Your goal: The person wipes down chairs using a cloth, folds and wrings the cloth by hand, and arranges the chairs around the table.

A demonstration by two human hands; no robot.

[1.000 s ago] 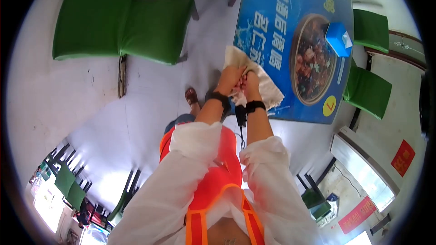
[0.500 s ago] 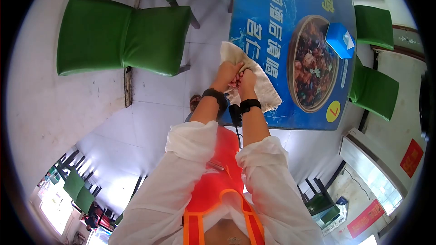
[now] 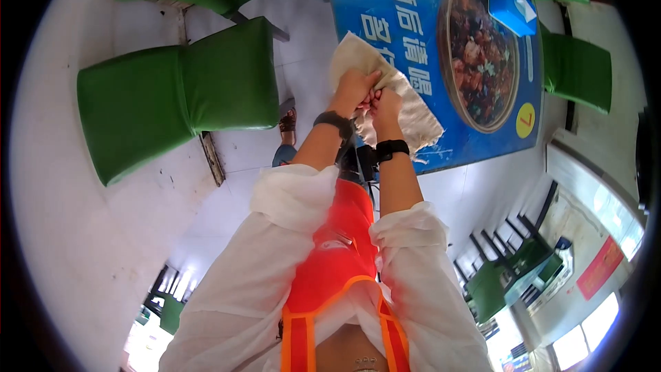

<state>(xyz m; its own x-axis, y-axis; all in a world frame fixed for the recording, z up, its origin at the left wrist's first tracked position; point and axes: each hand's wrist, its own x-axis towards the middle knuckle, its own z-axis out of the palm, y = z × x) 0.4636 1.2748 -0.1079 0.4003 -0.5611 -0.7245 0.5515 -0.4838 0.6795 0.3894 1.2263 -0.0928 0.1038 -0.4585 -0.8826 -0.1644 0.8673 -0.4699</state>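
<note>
A beige cloth (image 3: 417, 118) with frayed edges hangs spread over the near corner of the blue table. My left hand (image 3: 356, 88) is closed on its upper part, thumb pressed on the fabric. Right beside it, my right hand (image 3: 387, 105) has its fingers curled around the gathered middle of the cloth. Both hands meet, with the fingertips partly hidden in the folds. Black bands circle both wrists, and a small black device hangs by the right one.
The blue table (image 3: 475, 146) bears a printed food picture and a blue tissue box (image 3: 508, 8). Green chairs stand to its left (image 3: 231, 79) and right (image 3: 577, 65). A sandaled foot (image 3: 288, 124) shows on the pale floor below my left arm.
My view has turned and shifted, so the table and chairs sit higher and tilted. More of the foot shows. Both hands still grip the cloth, which is still bunched between them.
</note>
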